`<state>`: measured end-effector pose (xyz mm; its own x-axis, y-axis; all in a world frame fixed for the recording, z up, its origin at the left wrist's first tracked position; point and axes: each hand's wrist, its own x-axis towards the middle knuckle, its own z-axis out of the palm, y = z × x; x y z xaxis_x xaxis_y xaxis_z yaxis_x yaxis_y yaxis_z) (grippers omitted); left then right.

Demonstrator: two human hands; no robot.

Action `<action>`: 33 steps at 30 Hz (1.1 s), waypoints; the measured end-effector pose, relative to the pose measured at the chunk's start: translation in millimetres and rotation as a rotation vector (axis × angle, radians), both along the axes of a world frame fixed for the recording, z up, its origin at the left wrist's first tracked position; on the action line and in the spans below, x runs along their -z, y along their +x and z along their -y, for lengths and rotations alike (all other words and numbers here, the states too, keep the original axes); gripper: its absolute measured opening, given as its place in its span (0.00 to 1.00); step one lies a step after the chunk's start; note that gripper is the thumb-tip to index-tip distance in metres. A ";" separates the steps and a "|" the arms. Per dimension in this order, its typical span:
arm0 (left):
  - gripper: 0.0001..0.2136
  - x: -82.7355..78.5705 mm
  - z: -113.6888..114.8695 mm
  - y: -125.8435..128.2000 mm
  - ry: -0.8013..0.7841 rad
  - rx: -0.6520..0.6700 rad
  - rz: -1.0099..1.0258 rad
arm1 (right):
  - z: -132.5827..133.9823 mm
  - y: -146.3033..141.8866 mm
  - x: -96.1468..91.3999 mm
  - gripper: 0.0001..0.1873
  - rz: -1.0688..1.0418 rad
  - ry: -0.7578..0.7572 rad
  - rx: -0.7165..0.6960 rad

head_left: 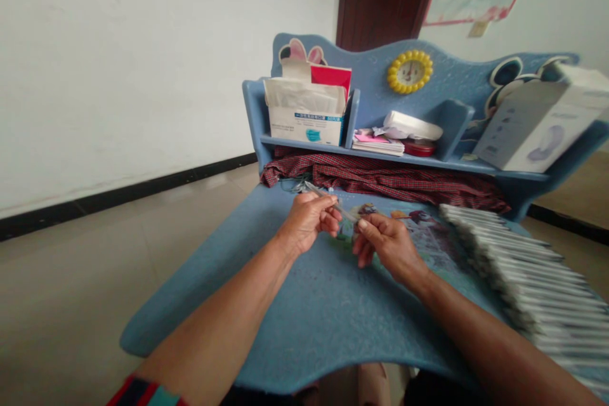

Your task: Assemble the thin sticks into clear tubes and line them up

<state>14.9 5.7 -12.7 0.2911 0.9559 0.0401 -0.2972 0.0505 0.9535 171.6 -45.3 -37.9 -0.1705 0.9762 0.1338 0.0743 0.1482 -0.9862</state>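
Note:
Over the blue desk (304,323), both hands grip a thin, clear, pen-like stick (348,212), slanting down from upper left to right. My left hand (308,219) is closed around its upper-left part, and one end pokes out beyond the thumb. Pinched between thumb and finger of my right hand (392,244) is the lower-right end. The stick's exact kind is too blurred to tell. To the right lies a large stack of slim whitish sticks (537,279), side by side in rows. Small clear and dark-stringed bits (295,186) rest behind my left hand.
A red checked cloth (394,181) lies rolled along the desk's back. The shelf above holds an opened mask box (304,117), papers (378,144), a red tin (419,149) and a tilted white box (528,120). A yellow flower-shaped clock (410,72) sits on the backboard.

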 end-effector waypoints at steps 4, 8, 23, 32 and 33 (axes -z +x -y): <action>0.05 -0.6 0.9 0.5 -0.002 0.007 -0.011 | 0.6 -1.5 -2.3 0.17 -0.261 -0.175 -0.124; 0.04 -0.7 1.8 1.5 -0.015 -0.006 -0.003 | 0.8 -2.6 -0.8 0.16 -0.314 -0.239 -0.140; 0.06 2.8 -0.9 3.5 -0.169 -0.013 -0.005 | -0.8 9.1 2.6 0.13 0.794 0.563 0.243; 0.05 5.0 3.1 3.3 -0.157 -0.002 0.040 | -0.1 -11.9 8.0 0.18 -0.243 -0.257 -0.041; 0.06 5.9 3.1 3.2 -0.157 -0.017 0.037 | -1.5 -11.4 9.1 0.19 -0.221 -0.254 -0.041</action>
